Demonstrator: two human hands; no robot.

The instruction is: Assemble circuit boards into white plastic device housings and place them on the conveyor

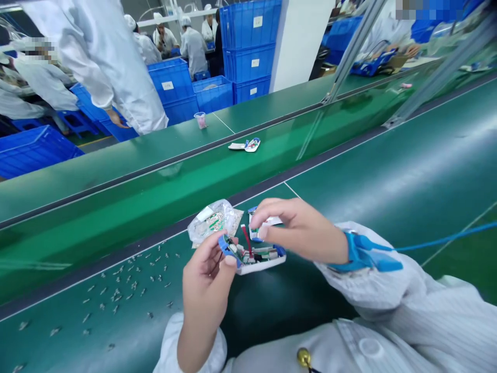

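Note:
My left hand (205, 290) grips an opened white casing with a blue rim (262, 261) by its left end. Coloured wires, a red strip and small circuit parts fill the casing. My right hand (298, 228) pinches a small white-and-blue piece (258, 228) just above the casing, and its fingers hide part of that piece. A clear plastic bag holding green circuit boards (213, 223) lies right behind my left fingers. Several tiny metal parts (124, 292) are scattered on the green belt to the left of my hands.
A blue wrist strap (361, 254) with a blue cord circles my right wrist. Across a raised green rail, another white-and-blue piece (252, 145) and a plastic cup (200, 120) stand on a far belt. Beyond are stacked blue crates (248, 46) and co-workers in white suits (112, 67).

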